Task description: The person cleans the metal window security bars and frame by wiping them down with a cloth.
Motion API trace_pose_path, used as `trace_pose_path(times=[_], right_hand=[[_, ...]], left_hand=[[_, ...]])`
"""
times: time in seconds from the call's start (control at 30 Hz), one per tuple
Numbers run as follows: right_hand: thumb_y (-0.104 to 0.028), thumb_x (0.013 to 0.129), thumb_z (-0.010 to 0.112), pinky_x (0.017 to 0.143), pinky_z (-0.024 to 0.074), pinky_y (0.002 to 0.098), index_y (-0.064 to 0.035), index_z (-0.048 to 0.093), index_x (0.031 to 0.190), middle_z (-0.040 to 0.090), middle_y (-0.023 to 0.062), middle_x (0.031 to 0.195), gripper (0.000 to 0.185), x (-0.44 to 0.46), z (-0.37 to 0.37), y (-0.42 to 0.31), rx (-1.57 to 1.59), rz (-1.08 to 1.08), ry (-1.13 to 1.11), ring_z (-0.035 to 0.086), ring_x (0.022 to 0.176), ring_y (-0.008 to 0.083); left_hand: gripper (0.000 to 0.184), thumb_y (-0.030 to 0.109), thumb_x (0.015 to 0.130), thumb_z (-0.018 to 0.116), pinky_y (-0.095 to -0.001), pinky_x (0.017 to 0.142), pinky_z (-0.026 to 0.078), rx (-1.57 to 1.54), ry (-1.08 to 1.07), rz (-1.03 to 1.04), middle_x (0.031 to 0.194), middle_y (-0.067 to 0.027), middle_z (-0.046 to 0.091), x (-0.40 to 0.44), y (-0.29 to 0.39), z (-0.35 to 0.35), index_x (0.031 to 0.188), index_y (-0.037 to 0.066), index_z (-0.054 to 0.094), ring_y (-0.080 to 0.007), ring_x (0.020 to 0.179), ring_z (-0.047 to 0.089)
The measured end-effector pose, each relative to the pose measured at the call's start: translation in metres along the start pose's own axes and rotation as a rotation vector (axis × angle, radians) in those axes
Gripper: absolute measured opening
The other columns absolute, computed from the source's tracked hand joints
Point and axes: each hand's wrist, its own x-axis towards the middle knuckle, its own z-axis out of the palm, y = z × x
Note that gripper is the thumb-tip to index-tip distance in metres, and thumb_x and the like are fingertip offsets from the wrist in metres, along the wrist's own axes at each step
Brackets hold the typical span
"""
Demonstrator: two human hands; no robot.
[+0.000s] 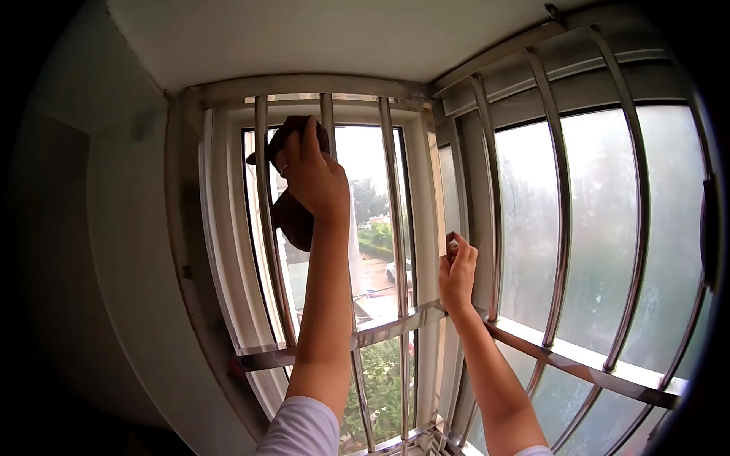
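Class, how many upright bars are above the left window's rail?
3: the left bar, left of the left hand; the middle bar, partly hidden behind that hand; the right bar, to its right. None seems fully hidden.

Wearer, own body, head view. Left sleeve point(303, 427): pale, white going to faint lavender in shade; plain fabric, lightly creased; hem is a clean curved edge around the arm. Right sleeve point(534, 451): same pale tone, only a sliver visible at the lower border. Left forearm point(321, 304) bare from hem to wrist, smooth outline, tapering toward the wrist. Right forearm point(498, 372) likewise bare, slimmer in outline. Left hand point(315, 178) and right hand point(458, 283) ungloved, slender fingers. Small light band point(284, 170) on a left finger, possibly a ring; too small and dim to be sure.
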Motion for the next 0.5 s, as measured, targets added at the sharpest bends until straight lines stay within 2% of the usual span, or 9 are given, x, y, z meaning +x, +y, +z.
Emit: trace_pose_path(times=[0.07,0.1,0.17,0.2,0.27,0.33,0.4,0.43,0.5], right_hand=[[0.008,0.081,0.056,0.08,0.046,0.0328,-0.0054,0.041,0.127,0.042,0.0114,0.102,0.05,0.0,-0.001,-0.004,0.011,0.017,-0.003,0.051,0.088,0.022],[0.008,0.081,0.056,0.08,0.0458,0.0328,-0.0054,0.041,0.127,0.042,0.0115,0.103,0.05,0.0,0.0,-0.003,0.039,0.018,0.003,0.052,0.087,0.0222],[0.008,0.081,0.055,0.08,0.0458,0.0329,-0.0054,0.042,0.127,0.043,0.012,0.103,0.05,0.0,0.002,0.003,0.045,0.003,0.011,0.052,0.086,0.0224],[0.006,0.079,0.058,0.08,0.0452,0.036,-0.0059,0.042,0.126,0.046,0.0134,0.101,0.051,0.0,0.0,0.0,0.049,0.011,0.021,0.052,0.089,0.0278],[0.009,0.08,0.055,0.08,0.0457,0.0324,-0.0048,0.041,0.127,0.042,0.0116,0.102,0.051,0.0,0.001,0.005,0.053,0.012,-0.005,0.05,0.086,0.0218],[0.011,0.08,0.055,0.08,0.0448,0.0316,-0.0043,0.04,0.128,0.04,0.0111,0.1,0.052,0.0,0.001,0.006,0.048,-0.003,-0.013,0.048,0.085,0.0219],[0.011,0.08,0.055,0.08,0.0445,0.0319,-0.0044,0.04,0.128,0.04,0.0112,0.1,0.052,-0.001,0.003,0.007,0.068,-0.007,0.002,0.048,0.085,0.0225],[0.011,0.081,0.054,0.08,0.0445,0.0319,-0.0047,0.04,0.129,0.04,0.0114,0.1,0.053,-0.001,0.003,0.005,0.054,-0.007,0.001,0.048,0.085,0.0226],[0.01,0.078,0.056,0.079,0.0434,0.0352,-0.0041,0.042,0.127,0.043,0.0127,0.099,0.053,-0.002,0.002,0.001,0.058,-0.007,0.029,0.049,0.086,0.0259]], left_hand=[[0.051,-0.007,0.071,0.059,-0.0445,0.081,0.051,-0.093,-0.013,0.2,0.113,-0.0152,0.055,-0.008,0.028,0.002,0.119,0.01,0.057,-0.0395,0.104,0.054],[0.053,-0.007,0.071,0.059,-0.0447,0.081,0.05,-0.163,-0.051,0.187,0.116,-0.017,0.054,-0.015,0.039,0.013,0.122,0.009,0.055,-0.0401,0.106,0.053],[0.051,-0.008,0.073,0.056,-0.0443,0.087,0.048,-0.283,-0.046,0.083,0.119,-0.0173,0.054,-0.022,0.05,0.049,0.121,0.007,0.055,-0.038,0.108,0.054],[0.049,-0.009,0.074,0.054,-0.0444,0.09,0.047,-0.368,-0.013,0.027,0.12,-0.0172,0.054,-0.025,0.05,0.074,0.121,0.007,0.055,-0.037,0.109,0.054],[0.047,-0.009,0.077,0.05,-0.0436,0.095,0.045,-0.568,-0.123,-0.283,0.12,-0.0166,0.055,-0.022,0.039,0.104,0.121,0.006,0.056,-0.0349,0.113,0.053],[0.048,-0.009,0.079,0.05,-0.04,0.098,0.043,-0.819,-0.186,-0.495,0.122,-0.0159,0.055,-0.015,0.029,0.123,0.124,0.008,0.055,-0.0329,0.115,0.051],[0.049,-0.007,0.08,0.053,-0.0394,0.099,0.043,-0.839,-0.237,-0.474,0.124,-0.0153,0.054,-0.018,0.013,0.144,0.125,0.011,0.055,-0.0323,0.116,0.051],[0.046,-0.006,0.081,0.054,-0.0381,0.098,0.043,-0.836,-0.194,-0.442,0.123,-0.0145,0.055,-0.021,0.008,0.152,0.122,0.013,0.058,-0.031,0.113,0.053],[0.044,-0.006,0.081,0.054,-0.0373,0.097,0.044,-0.863,-0.25,-0.399,0.119,-0.0144,0.057,-0.029,-0.001,0.163,0.12,0.013,0.06,-0.0303,0.112,0.055]])
